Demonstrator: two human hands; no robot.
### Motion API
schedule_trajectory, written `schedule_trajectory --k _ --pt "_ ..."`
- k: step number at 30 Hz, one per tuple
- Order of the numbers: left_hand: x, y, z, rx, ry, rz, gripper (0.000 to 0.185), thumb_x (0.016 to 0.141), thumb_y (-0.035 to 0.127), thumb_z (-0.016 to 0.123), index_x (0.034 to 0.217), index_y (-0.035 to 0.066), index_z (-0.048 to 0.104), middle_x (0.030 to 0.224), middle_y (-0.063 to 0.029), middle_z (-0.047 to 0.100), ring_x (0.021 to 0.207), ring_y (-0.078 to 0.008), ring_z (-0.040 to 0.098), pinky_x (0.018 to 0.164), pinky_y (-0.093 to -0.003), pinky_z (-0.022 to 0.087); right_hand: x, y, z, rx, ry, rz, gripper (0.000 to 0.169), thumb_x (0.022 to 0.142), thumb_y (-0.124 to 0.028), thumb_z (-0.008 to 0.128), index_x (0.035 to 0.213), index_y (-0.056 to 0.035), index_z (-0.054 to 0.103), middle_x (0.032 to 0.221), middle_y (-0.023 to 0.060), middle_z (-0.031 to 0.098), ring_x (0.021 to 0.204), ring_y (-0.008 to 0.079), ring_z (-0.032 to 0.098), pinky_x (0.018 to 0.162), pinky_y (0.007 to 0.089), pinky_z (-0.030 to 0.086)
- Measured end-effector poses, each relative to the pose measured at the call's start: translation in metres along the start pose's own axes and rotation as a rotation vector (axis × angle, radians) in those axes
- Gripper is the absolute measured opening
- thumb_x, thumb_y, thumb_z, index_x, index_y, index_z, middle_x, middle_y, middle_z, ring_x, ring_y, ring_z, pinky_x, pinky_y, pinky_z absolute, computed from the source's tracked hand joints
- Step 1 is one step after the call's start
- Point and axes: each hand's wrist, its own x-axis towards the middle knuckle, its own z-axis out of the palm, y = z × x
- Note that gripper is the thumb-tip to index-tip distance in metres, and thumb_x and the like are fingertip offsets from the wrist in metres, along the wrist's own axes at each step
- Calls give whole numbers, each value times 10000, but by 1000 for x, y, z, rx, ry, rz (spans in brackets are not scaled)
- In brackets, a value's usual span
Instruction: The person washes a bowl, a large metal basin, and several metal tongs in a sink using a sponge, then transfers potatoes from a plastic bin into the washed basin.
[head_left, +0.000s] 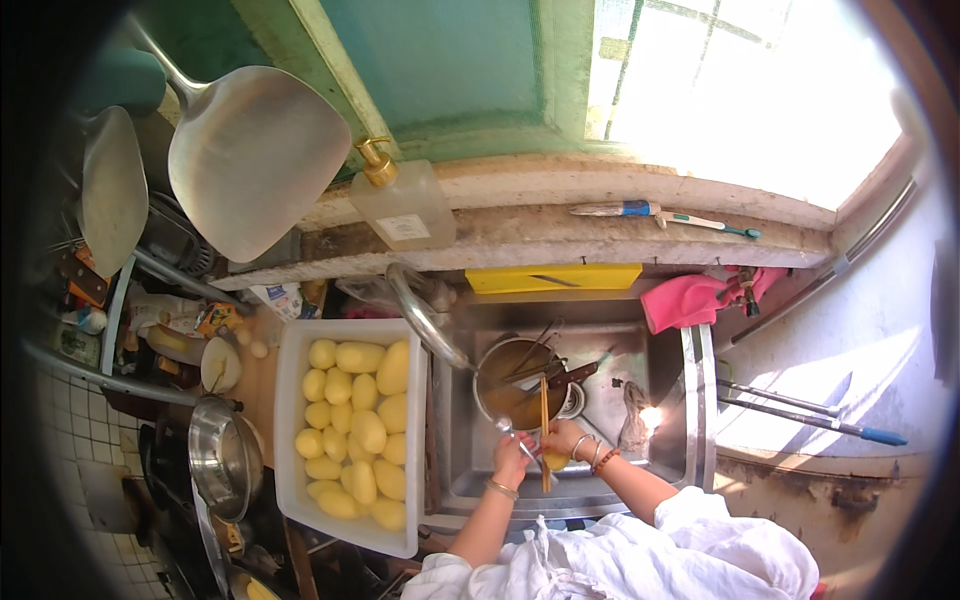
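Observation:
My left hand (511, 459) grips a metal spoon (503, 424) over the front of a stainless steel sink (469, 480). My right hand (564, 436) holds a pair of wooden chopsticks (545, 409) upright in the view, close beside the left. Under the right fingers shows a yellow thing (556, 460), perhaps a sponge; its shape is mostly hidden. Beyond both hands a round metal pot (480, 394) of brownish water stands in the sink. Several utensils lean in it, one with a dark brown handle (576, 374).
Left of the sink, a white plastic tub (289, 442) holds many peeled potatoes (367, 431). A curved faucet (424, 319) arches over the sink's left side. Pink cloth (679, 300) hangs at the back right. A large metal wok spatula (259, 157) hangs at upper left, near a soap dispenser (405, 202).

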Motion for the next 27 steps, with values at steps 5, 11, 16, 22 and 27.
schedule_trajectory --k 5,11,16,22,27 --pt "-6 -7 20 84 -107 -12 144 937 149 385 943 72 506 885 -62 590 797 -170 576 640 -327 479 -33 -29 -2 -435 31 -82 382 743 -261 554 1086 -96 588 876 181 640 801 337 619 706 418 486" --pt "-2 -22 31 188 -315 39 260 885 87 462 1134 59 533 1020 -44 591 943 -153 542 811 -306 422 -17 13 2 -264 57 -38 336 733 -267 579 981 -40 601 876 216 631 807 359 617 698 430 491" --pt "-12 -29 28 394 -161 -138 381 851 202 537 1201 54 508 1158 -81 557 1109 -209 481 944 -381 348 4 89 -9 15 342 268 348 707 -253 612 935 9 621 910 222 630 862 348 619 750 404 494" --pt "-16 -23 -24 224 -169 -225 338 871 185 482 1167 26 521 1172 -110 561 1103 -206 504 928 -339 367 1 124 -60 -458 308 582 454 715 -255 666 1096 -23 582 1081 198 592 988 329 584 840 378 466" --pt "-27 -3 -47 106 -148 -148 338 880 160 461 1174 -2 502 1168 -147 554 1058 -245 539 916 -343 403 26 87 -87 -440 658 168 731 732 -218 678 1341 -129 283 1118 251 530 896 339 604 775 387 488"
